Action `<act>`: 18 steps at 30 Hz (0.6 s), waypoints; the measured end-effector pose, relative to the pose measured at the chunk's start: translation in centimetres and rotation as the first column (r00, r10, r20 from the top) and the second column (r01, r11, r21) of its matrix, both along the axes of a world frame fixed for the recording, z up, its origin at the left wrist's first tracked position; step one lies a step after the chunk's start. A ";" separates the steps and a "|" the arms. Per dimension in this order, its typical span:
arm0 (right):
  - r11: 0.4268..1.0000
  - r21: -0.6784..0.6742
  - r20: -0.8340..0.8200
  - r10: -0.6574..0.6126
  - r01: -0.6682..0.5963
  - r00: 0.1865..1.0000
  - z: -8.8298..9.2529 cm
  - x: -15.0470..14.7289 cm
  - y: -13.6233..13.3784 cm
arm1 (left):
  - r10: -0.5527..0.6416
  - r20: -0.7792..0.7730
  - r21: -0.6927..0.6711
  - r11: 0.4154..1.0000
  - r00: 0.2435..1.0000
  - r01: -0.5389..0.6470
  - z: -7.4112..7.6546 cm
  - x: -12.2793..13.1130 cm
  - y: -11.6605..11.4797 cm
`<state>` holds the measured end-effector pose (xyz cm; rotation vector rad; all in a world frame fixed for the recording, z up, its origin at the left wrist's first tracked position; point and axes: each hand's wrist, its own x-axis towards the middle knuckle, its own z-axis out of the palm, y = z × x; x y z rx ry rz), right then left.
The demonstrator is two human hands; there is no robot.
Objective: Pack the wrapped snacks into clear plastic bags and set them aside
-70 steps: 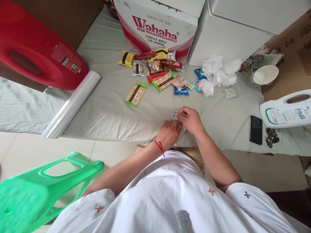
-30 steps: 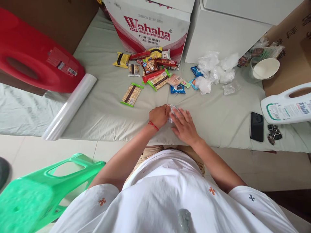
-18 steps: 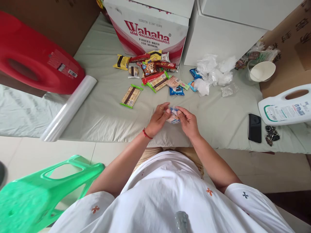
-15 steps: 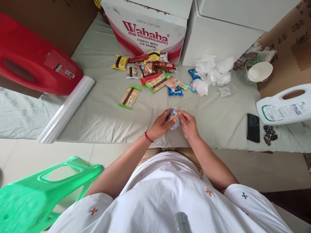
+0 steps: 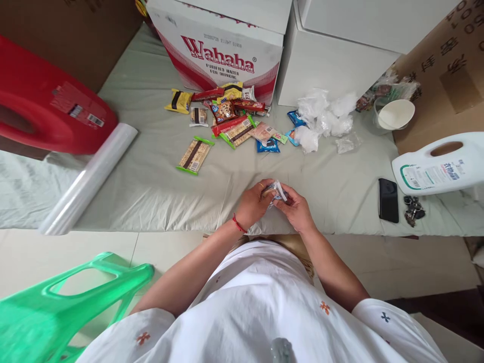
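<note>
Between my two hands is a small snack packet (image 5: 279, 190) in a clear, blue and white wrapper, held just in front of my body. My left hand (image 5: 254, 204), with a red cord at the wrist, is closed on its left side. My right hand (image 5: 297, 209) has its fingers bent around the right side. Parts of the packet are hidden by the fingers. Beyond them lies a green-edged snack bar (image 5: 194, 155), apart from a pile of wrapped snacks (image 5: 234, 111) in red, yellow and blue packaging.
Clumps of clear plastic wrap (image 5: 321, 118) lie right of the snacks, before a white box (image 5: 336, 65). A Wahaba-like lettered carton (image 5: 223, 50) stands behind. Left are a plastic roll (image 5: 88, 179), red jug (image 5: 56, 101) and green stool (image 5: 38, 302); right, a phone (image 5: 388, 200), keys (image 5: 414, 210) and white bottle (image 5: 442, 164).
My hands have turned the packet, so its whitish edge now points up and its blue printed face shows less. The whole view has shifted slightly.
</note>
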<state>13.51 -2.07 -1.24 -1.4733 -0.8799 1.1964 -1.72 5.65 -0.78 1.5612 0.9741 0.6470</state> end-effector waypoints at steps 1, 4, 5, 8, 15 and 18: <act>1.000 -0.005 -0.008 -0.026 0.026 1.000 -0.1 0.1 -0.3 | -0.028 -0.033 0.024 0.999 0.999 0.029 0.2 0.2 -0.3; 0.997 -0.046 0.009 -0.054 0.054 0.998 0.3 0.7 -1.6 | -0.078 -0.101 0.105 0.991 0.992 0.089 0.9 0.4 -1.0; 0.996 -0.071 0.031 -0.049 0.051 0.998 0.7 1.2 -2.1 | -0.070 -0.121 0.145 0.986 0.990 0.088 1.0 0.2 -1.1; 0.986 -0.153 0.160 -0.044 0.069 0.986 2.2 4.4 -3.5 | 0.047 -0.159 0.333 0.943 0.986 0.008 0.9 -1.9 -0.9; 0.906 -0.284 0.476 -0.152 0.315 0.866 6.2 19.9 -0.8 | 0.428 -0.288 0.650 0.744 0.857 -0.153 -1.6 -12.3 0.5; 0.865 -0.160 0.560 -0.317 0.475 0.766 9.3 28.5 5.5 | 0.470 -0.298 0.725 0.678 0.831 -0.123 -2.7 -14.6 0.1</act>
